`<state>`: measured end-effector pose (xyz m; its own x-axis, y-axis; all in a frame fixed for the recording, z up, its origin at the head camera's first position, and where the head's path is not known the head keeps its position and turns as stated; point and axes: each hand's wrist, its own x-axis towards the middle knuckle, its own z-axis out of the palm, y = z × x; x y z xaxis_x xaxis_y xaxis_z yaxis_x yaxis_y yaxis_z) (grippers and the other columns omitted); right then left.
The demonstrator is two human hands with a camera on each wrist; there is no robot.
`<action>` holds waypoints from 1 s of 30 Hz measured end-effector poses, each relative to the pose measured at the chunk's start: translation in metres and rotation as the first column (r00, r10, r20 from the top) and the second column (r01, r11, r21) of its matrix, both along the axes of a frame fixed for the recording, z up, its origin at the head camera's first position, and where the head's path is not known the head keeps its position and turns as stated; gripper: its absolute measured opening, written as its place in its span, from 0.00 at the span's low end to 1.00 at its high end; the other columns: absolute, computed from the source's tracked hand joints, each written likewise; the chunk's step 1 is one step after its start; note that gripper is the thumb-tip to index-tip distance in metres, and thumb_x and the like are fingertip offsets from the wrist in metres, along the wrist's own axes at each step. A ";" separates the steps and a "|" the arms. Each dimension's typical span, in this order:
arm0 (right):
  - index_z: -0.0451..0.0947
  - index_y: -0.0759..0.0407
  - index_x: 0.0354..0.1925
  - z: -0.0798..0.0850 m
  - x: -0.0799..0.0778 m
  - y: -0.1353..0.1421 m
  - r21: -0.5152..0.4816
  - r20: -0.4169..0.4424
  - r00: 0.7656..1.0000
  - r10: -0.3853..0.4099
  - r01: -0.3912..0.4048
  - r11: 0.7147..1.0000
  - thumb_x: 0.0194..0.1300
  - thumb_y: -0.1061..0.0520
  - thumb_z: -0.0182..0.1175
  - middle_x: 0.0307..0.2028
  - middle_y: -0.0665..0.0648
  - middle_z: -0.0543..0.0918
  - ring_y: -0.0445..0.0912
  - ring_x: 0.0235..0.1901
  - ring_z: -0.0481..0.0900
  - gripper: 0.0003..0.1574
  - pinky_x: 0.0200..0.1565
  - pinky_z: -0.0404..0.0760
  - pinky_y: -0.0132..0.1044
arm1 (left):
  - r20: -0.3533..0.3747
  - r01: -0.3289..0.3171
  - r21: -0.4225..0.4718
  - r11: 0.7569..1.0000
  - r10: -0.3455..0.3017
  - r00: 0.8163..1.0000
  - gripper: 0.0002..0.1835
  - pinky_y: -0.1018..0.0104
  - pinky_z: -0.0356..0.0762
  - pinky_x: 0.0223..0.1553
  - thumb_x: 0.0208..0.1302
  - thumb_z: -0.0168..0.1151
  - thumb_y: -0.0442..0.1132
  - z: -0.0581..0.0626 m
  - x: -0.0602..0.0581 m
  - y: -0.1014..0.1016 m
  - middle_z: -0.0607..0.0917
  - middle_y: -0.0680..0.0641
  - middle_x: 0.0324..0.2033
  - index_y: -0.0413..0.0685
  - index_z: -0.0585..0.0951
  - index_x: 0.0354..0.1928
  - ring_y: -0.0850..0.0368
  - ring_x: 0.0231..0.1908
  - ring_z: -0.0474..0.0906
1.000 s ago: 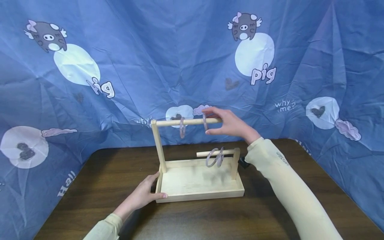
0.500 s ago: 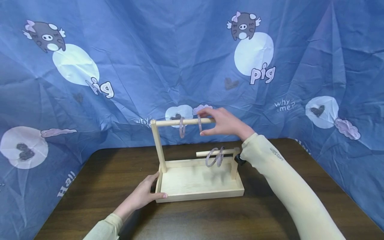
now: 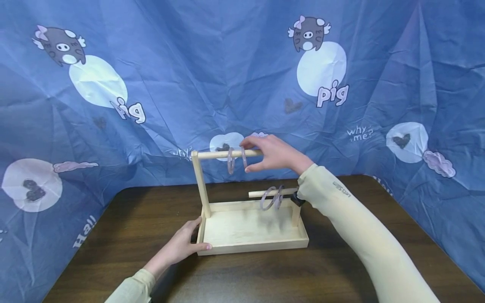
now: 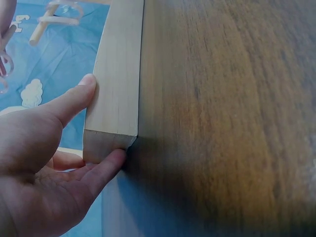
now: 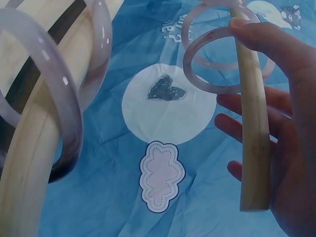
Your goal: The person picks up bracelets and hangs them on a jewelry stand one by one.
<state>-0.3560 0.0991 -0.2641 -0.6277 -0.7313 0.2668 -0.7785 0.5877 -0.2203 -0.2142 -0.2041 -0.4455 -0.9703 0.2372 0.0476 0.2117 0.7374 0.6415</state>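
Observation:
A pale wooden bangle stand [image 3: 251,249] with a shallow tray base rests on the table. My left hand [image 3: 179,246] grips its front left corner, thumb along the front wall and fingers around the left side. On the upper bar [image 3: 212,155], my right hand [image 3: 278,153] pinches a translucent lilac bangle [image 3: 244,158] between thumb and fingertips; the bar runs through the bangle and into the hand. Another bangle [image 3: 230,161] hangs just left of it. The right wrist view shows the bar's free end [image 5: 254,192] beside the palm.
Bangles [image 3: 267,206] hang on the lower bar [image 3: 257,194], whose right post is partly behind the right sleeve [image 3: 337,202]. The dark wooden table [image 3: 151,219] extends around the stand. A blue printed cloth [image 3: 227,84] hangs behind.
My right hand has slid the pinched bangle leftward along the upper bar, close to the hanging one. The left hand and the stand have stayed put.

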 end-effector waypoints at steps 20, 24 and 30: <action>0.70 0.48 0.62 0.000 -0.001 -0.003 0.050 -0.044 0.999 -0.007 0.009 0.999 0.54 0.33 0.70 0.58 0.50 0.81 0.46 0.58 0.79 0.43 0.63 0.74 0.47 | 0.002 0.003 -0.003 1.000 -0.003 1.000 0.53 0.38 0.68 0.65 0.53 0.76 0.50 0.004 0.000 0.001 0.70 0.24 0.64 0.25 0.60 0.70 0.32 0.65 0.69; 0.70 0.47 0.62 0.000 0.000 -0.003 0.047 -0.041 0.999 -0.008 0.009 0.999 0.54 0.33 0.70 0.58 0.50 0.82 0.47 0.58 0.79 0.43 0.63 0.74 0.47 | 0.004 0.004 -0.001 1.000 -0.004 1.000 0.53 0.39 0.68 0.65 0.52 0.76 0.49 0.003 0.000 0.001 0.70 0.24 0.64 0.25 0.60 0.70 0.32 0.64 0.71; 0.70 0.47 0.63 -0.001 0.000 -0.002 0.042 -0.034 0.999 -0.024 0.026 0.999 0.54 0.32 0.70 0.58 0.49 0.82 0.47 0.58 0.79 0.44 0.61 0.75 0.47 | 0.007 -0.004 -0.001 1.000 0.004 1.000 0.53 0.39 0.69 0.64 0.52 0.76 0.50 0.002 -0.001 0.003 0.70 0.25 0.64 0.25 0.60 0.70 0.33 0.63 0.72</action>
<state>-0.3561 0.0970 -0.2650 -0.6371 -0.7266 0.2570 -0.7699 0.6153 -0.1691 -0.2151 -0.2015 -0.4439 -0.9715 0.2338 0.0404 0.2044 0.7384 0.6426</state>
